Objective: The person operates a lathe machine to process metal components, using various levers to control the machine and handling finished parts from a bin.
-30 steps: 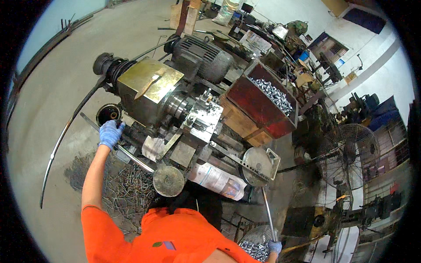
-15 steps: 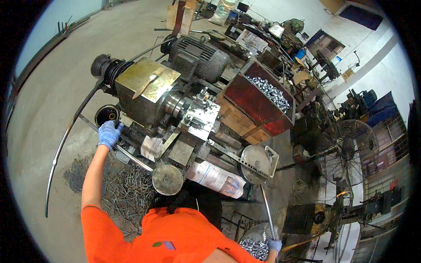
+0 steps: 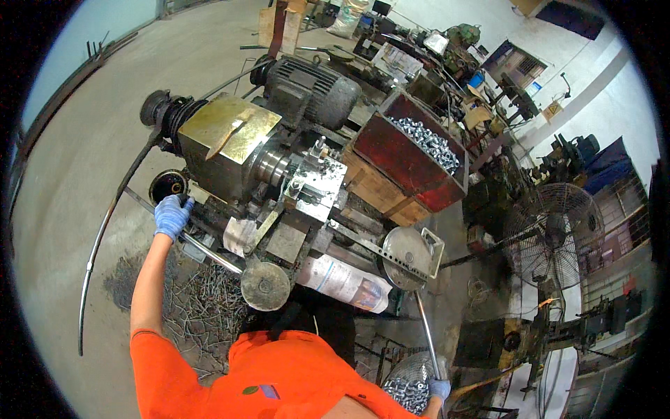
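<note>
The left hand [image 3: 172, 215], in a blue glove, reaches out at the end of a bare forearm and an orange sleeve and lies on the near left end of a lathe-like machine [image 3: 265, 174], its fingers curled over a long grey rod [image 3: 187, 237] that runs along the machine's front, just below a round dark opening [image 3: 167, 186]; whether the fingers fully close round the rod cannot be told. The right hand [image 3: 439, 388], also in a blue glove, sits low at the lower edge and is closed around the bottom end of a long metal lever [image 3: 424, 335] that rises to a round grey plate [image 3: 408, 248] on the machine's right side. Just left of that hand stands a wire basket [image 3: 405, 380] of shiny metal parts. A brass-coloured cover [image 3: 227, 126] tops the machine, with a grey motor [image 3: 307, 87] behind it. A red bin [image 3: 412, 150] heaped with silvery parts rests on wooden crates to the right. Metal swarf [image 3: 202, 314] litters the floor by the person's left side, and a standing fan [image 3: 555, 234] is well apart on the right
</note>
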`<state>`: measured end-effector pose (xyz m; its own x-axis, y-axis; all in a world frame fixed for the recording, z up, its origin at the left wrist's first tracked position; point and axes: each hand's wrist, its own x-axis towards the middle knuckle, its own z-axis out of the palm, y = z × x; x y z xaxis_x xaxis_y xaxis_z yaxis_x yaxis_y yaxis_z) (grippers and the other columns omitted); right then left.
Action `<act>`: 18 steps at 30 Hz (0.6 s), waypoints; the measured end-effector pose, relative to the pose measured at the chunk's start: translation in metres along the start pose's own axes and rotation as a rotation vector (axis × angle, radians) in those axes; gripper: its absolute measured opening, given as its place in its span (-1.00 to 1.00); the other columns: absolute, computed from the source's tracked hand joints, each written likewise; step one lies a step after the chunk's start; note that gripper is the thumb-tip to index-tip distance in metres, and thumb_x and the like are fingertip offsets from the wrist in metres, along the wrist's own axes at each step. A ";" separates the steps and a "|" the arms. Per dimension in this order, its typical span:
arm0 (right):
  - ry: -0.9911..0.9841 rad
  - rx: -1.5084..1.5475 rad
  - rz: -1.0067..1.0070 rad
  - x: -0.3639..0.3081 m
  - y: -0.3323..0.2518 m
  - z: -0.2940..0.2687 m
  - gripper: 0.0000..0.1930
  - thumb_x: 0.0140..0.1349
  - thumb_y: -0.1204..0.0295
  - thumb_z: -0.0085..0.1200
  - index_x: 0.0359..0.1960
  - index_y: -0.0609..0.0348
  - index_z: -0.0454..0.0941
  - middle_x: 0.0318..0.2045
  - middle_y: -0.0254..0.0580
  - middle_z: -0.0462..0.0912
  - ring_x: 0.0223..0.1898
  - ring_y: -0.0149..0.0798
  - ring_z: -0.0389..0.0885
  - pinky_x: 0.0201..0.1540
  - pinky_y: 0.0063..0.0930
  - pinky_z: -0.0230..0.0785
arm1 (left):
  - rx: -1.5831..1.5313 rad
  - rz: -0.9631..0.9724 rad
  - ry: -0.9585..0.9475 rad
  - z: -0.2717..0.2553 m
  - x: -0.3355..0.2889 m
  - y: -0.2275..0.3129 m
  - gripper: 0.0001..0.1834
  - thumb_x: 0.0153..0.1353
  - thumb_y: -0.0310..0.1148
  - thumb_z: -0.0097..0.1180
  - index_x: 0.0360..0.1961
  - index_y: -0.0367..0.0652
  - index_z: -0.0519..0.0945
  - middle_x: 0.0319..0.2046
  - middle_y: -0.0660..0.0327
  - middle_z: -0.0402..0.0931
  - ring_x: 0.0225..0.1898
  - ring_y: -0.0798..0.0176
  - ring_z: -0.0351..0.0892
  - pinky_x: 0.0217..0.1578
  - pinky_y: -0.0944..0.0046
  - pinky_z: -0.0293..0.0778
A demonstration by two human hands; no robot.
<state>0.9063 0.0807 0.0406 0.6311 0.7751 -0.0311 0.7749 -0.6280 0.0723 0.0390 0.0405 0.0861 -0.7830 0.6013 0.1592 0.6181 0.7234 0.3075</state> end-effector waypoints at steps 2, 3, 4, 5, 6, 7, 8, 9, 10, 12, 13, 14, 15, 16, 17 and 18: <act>0.014 0.026 -0.013 0.000 -0.003 0.002 -0.49 -0.28 0.15 0.26 -0.32 0.32 0.59 -0.28 0.23 0.59 -0.17 0.08 0.57 -0.09 -0.22 0.41 | 0.025 -0.009 -0.004 -0.004 -0.002 0.002 -0.63 0.09 0.01 0.04 -0.38 -0.05 0.66 -0.45 0.02 0.57 -0.34 -0.03 0.56 -0.29 0.04 0.44; 0.028 0.103 -0.112 0.009 0.009 0.012 -0.49 -0.28 0.15 0.26 -0.32 0.31 0.59 -0.26 0.22 0.59 -0.16 0.08 0.57 -0.08 -0.22 0.41 | 0.032 -0.017 -0.017 -0.006 -0.002 0.005 -0.63 0.09 0.01 0.04 -0.38 -0.05 0.66 -0.45 0.02 0.57 -0.34 -0.03 0.56 -0.29 0.04 0.44; 0.043 0.179 -0.211 0.021 0.023 0.024 -0.49 -0.29 0.16 0.27 -0.31 0.30 0.59 -0.25 0.21 0.59 -0.15 0.08 0.57 -0.07 -0.23 0.41 | 0.038 -0.024 -0.029 -0.006 -0.001 0.007 -0.63 0.09 0.01 0.04 -0.38 -0.06 0.65 -0.45 0.02 0.57 -0.33 -0.03 0.56 -0.29 0.04 0.44; 0.043 0.196 -0.241 0.026 0.026 0.030 -0.49 -0.29 0.16 0.27 -0.31 0.29 0.59 -0.24 0.21 0.58 -0.14 0.08 0.56 -0.07 -0.23 0.40 | 0.015 -0.029 -0.045 -0.004 0.000 0.005 -0.59 0.09 0.05 0.05 -0.41 -0.10 0.63 -0.45 0.00 0.56 -0.33 -0.05 0.55 -0.29 0.03 0.43; 0.044 0.212 -0.269 0.030 0.030 0.034 -0.50 -0.29 0.17 0.27 -0.31 0.29 0.59 -0.24 0.21 0.58 -0.14 0.08 0.56 -0.07 -0.23 0.40 | -0.012 -0.031 -0.062 0.001 0.003 0.001 -0.54 0.08 0.08 0.05 -0.43 -0.15 0.61 -0.45 -0.02 0.55 -0.33 -0.06 0.54 -0.29 0.02 0.42; 0.032 0.167 -0.226 0.027 0.024 0.031 -0.50 -0.29 0.18 0.28 -0.31 0.28 0.59 -0.24 0.21 0.58 -0.14 0.08 0.56 -0.07 -0.23 0.40 | -0.035 -0.036 -0.078 0.001 0.003 0.000 -0.49 0.07 0.11 0.06 -0.45 -0.20 0.58 -0.45 -0.04 0.53 -0.32 -0.08 0.53 -0.29 0.01 0.41; 0.019 0.124 -0.160 0.022 0.017 0.027 -0.51 -0.29 0.18 0.28 -0.31 0.28 0.59 -0.24 0.21 0.58 -0.14 0.08 0.56 -0.07 -0.23 0.40 | -0.036 -0.036 -0.068 0.000 0.001 -0.001 -0.49 0.07 0.11 0.06 -0.46 -0.20 0.58 -0.45 -0.04 0.54 -0.32 -0.08 0.53 -0.29 0.00 0.41; 0.003 0.079 -0.095 0.012 0.005 0.015 -0.52 -0.28 0.18 0.27 -0.32 0.27 0.59 -0.25 0.21 0.58 -0.14 0.08 0.56 -0.08 -0.23 0.40 | -0.037 -0.037 -0.060 -0.002 -0.001 0.000 -0.50 0.07 0.11 0.06 -0.46 -0.20 0.58 -0.46 -0.04 0.54 -0.33 -0.08 0.53 -0.30 0.00 0.41; -0.013 0.035 -0.009 0.000 -0.009 0.000 -0.53 -0.28 0.18 0.27 -0.32 0.27 0.59 -0.26 0.22 0.58 -0.14 0.08 0.56 -0.08 -0.23 0.40 | -0.039 -0.038 -0.052 -0.004 -0.003 0.000 -0.50 0.07 0.11 0.06 -0.46 -0.20 0.58 -0.46 -0.04 0.54 -0.33 -0.08 0.53 -0.30 0.00 0.42; -0.032 -0.009 0.086 -0.005 -0.012 -0.007 -0.54 -0.27 0.18 0.27 -0.33 0.26 0.59 -0.28 0.23 0.58 -0.16 0.09 0.57 -0.09 -0.22 0.41 | -0.009 -0.037 -0.012 0.001 -0.003 -0.001 -0.50 0.07 0.11 0.06 -0.47 -0.20 0.57 -0.47 -0.03 0.54 -0.34 -0.08 0.53 -0.30 0.00 0.42; -0.038 -0.011 0.091 -0.001 -0.008 -0.004 -0.54 -0.27 0.18 0.27 -0.33 0.26 0.59 -0.28 0.23 0.58 -0.16 0.09 0.57 -0.10 -0.22 0.41 | 0.005 -0.036 0.008 0.004 -0.003 -0.001 -0.50 0.08 0.11 0.06 -0.47 -0.20 0.57 -0.47 -0.03 0.54 -0.35 -0.08 0.53 -0.30 0.00 0.42; -0.043 -0.013 0.096 0.001 -0.005 -0.003 -0.54 -0.26 0.19 0.26 -0.33 0.26 0.59 -0.29 0.23 0.58 -0.17 0.10 0.57 -0.11 -0.21 0.41 | -0.002 -0.034 -0.004 0.005 -0.003 -0.002 -0.50 0.08 0.10 0.06 -0.47 -0.20 0.57 -0.47 -0.03 0.54 -0.35 -0.08 0.53 -0.30 0.00 0.42; -0.037 -0.025 0.073 0.000 -0.003 -0.002 -0.55 -0.24 0.18 0.26 -0.33 0.25 0.59 -0.30 0.23 0.58 -0.18 0.11 0.57 -0.12 -0.21 0.41 | -0.006 -0.028 -0.017 0.004 -0.001 -0.001 -0.51 0.08 0.10 0.06 -0.47 -0.20 0.57 -0.47 -0.03 0.54 -0.35 -0.08 0.53 -0.30 0.00 0.42; -0.031 -0.038 0.051 -0.001 -0.001 -0.001 -0.56 -0.22 0.18 0.25 -0.33 0.25 0.60 -0.30 0.23 0.58 -0.19 0.11 0.57 -0.14 -0.20 0.42 | -0.012 -0.021 -0.030 0.004 0.000 0.001 -0.51 0.08 0.10 0.06 -0.47 -0.19 0.57 -0.47 -0.03 0.54 -0.35 -0.08 0.53 -0.30 0.00 0.42; -0.024 -0.052 0.031 -0.002 0.001 -0.001 -0.57 -0.20 0.17 0.24 -0.33 0.24 0.60 -0.31 0.23 0.59 -0.21 0.12 0.58 -0.15 -0.19 0.42 | -0.026 -0.024 -0.014 0.006 -0.002 0.005 -0.51 0.08 0.10 0.06 -0.47 -0.19 0.58 -0.47 -0.03 0.54 -0.35 -0.08 0.53 -0.30 0.00 0.42; 0.142 -0.065 -0.072 -0.005 0.002 0.005 -0.57 -0.14 0.06 0.17 -0.46 0.22 0.62 -0.46 0.16 0.59 -0.36 0.11 0.59 -0.25 -0.15 0.44 | -0.029 -0.020 0.007 0.005 -0.004 0.009 -0.52 0.08 0.10 0.06 -0.46 -0.18 0.58 -0.47 -0.03 0.54 -0.35 -0.08 0.53 -0.30 0.00 0.42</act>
<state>0.9048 0.0749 0.0362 0.5589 0.8229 0.1027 0.8109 -0.5682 0.1399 0.0477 0.0463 0.0836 -0.7959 0.5842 0.1589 0.5999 0.7254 0.3376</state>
